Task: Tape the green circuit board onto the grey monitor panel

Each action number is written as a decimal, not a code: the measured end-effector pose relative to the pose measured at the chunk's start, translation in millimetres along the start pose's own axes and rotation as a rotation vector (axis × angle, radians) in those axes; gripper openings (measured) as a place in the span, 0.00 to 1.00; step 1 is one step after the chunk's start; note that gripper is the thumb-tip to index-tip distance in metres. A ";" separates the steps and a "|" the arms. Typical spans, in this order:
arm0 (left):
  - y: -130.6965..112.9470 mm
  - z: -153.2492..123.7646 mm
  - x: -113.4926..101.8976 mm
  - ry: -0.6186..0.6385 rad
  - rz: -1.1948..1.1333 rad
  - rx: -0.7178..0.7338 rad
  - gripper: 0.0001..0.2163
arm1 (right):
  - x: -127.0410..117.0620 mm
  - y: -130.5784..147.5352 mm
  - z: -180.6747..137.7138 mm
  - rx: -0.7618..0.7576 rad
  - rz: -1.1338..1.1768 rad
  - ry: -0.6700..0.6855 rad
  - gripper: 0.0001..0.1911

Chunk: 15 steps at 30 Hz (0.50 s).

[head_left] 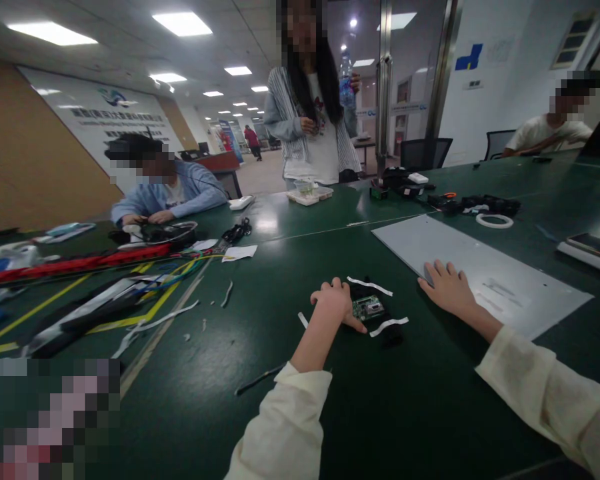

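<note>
A small green circuit board (368, 308) lies on the dark green table (380, 413) with black parts and white tape strips (370, 286) around it. My left hand (336, 303) rests curled against the board's left side, thumb along its lower edge, fingers folded. My right hand (447, 288) lies flat with fingers spread on the near corner of a grey sheet (480, 267), holding nothing.
Red, yellow and blue cables (90, 267) sprawl at the left. A seated person (160, 190) works there, another person (310, 120) stands at the far edge with a bottle, a third person (550, 130) sits far right. A tape roll (495, 221) and black tools lie beyond the sheet.
</note>
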<state>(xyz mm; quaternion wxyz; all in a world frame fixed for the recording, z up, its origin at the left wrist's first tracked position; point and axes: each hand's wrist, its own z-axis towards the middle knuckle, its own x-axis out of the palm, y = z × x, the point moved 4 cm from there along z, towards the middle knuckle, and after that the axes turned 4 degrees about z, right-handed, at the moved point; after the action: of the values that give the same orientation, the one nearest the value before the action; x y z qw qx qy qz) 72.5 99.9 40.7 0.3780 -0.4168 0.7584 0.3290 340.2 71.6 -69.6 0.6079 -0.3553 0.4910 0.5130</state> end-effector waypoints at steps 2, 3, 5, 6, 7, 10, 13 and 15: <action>-1.3 -0.2 -0.8 -0.007 -0.002 0.022 0.54 | 0.2 -0.3 -0.9 -0.012 -0.010 -0.008 0.31; -2.1 -0.5 -1.7 -0.016 0.000 0.041 0.54 | -0.4 -0.2 -1.6 -0.020 -0.015 -0.012 0.31; -3.3 -1.2 -3.9 -0.036 0.003 0.074 0.52 | -3.3 0.3 -3.0 -0.028 -0.026 -0.017 0.31; -3.5 -1.6 -4.9 -0.043 0.004 0.085 0.50 | -5.4 0.8 -3.7 -0.029 -0.029 -0.017 0.30; -3.3 -1.8 -5.8 -0.048 0.006 0.088 0.50 | -7.6 1.5 -4.3 -0.028 -0.032 -0.015 0.30; -1.7 -1.1 -7.2 -0.054 0.016 0.091 0.48 | -13.7 4.1 -5.6 -0.023 -0.033 -0.010 0.29; 0.6 1.4 -6.7 -0.052 0.015 0.118 0.47 | -17.0 5.9 -6.6 -0.021 -0.032 -0.017 0.29; 2.9 3.3 -6.1 -0.052 0.008 0.138 0.46 | -17.1 5.9 -7.0 -0.025 -0.033 -0.019 0.29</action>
<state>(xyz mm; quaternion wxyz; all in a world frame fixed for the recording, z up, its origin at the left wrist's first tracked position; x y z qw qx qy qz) 73.2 106.2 44.7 0.4242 -0.3781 0.7708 0.2880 333.0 61.7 -54.6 0.6164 -0.3662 0.4729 0.5122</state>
